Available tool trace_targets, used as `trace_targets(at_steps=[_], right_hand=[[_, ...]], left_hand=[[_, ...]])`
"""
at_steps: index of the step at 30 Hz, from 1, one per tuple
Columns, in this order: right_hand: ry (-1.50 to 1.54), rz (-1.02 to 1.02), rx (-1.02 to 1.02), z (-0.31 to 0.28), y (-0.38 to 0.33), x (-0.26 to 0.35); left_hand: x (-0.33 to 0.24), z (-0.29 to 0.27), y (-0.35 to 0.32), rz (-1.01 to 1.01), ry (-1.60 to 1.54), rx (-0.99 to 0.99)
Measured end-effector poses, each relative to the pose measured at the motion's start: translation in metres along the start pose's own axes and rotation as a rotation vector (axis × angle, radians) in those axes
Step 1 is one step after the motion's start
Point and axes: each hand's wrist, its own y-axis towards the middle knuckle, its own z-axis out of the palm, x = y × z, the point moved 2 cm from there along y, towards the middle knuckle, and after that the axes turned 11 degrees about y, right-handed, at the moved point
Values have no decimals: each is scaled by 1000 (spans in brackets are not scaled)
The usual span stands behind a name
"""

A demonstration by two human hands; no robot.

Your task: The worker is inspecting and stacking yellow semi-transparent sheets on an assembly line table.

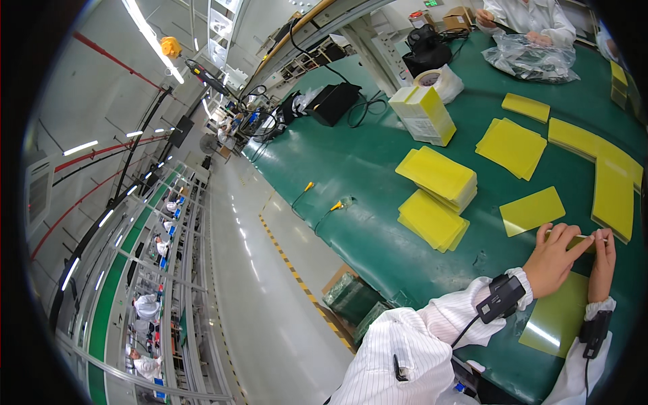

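Note:
My left hand (552, 262) and my right hand (602, 265) meet at the right of the table. Between their closed fingers is a small yellow sheet (579, 241), mostly hidden by the fingers. Under my wrists lies a larger translucent yellow sheet (555, 320), with light glaring off it. Just beyond my left hand a single yellow sheet (533, 210) lies flat. Farther left, a thick stack of yellow sheets (439, 174) stands by a lower, fanned pile (432, 221). Another fanned pile (511, 148) lies behind, and long yellow stacks (613, 196) stand to the right.
On the green table (364, 155) stands a block of yellow-edged sheets (424, 116) near a tape roll (429, 77). A black box (332, 103) and yellow-clipped cables (337, 205) lie left. Across the table, another person (533, 20) handles a clear plastic bag (533, 59). An open carton (349, 297) stands below the near edge.

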Motion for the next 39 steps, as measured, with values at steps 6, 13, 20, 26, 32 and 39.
trace_targets(at_steps=[6, 13, 20, 26, 32, 39], right_hand=[[28, 25, 8, 0, 1, 0], [65, 34, 24, 0, 1, -1], [67, 45, 15, 0, 0, 1], [101, 40, 2, 2, 0, 4], [130, 28, -6, 3, 0, 6], [87, 38, -14, 5, -1, 7]], left_hand=[[0, -1, 0, -8, 30, 2], [-1, -3, 0, -11, 7, 1], [-1, -3, 1, -13, 5, -16], [1, -3, 1, -17, -41, -16], [0, -7, 2, -31, 80, -59], [8, -14, 4, -25, 115, -222]])
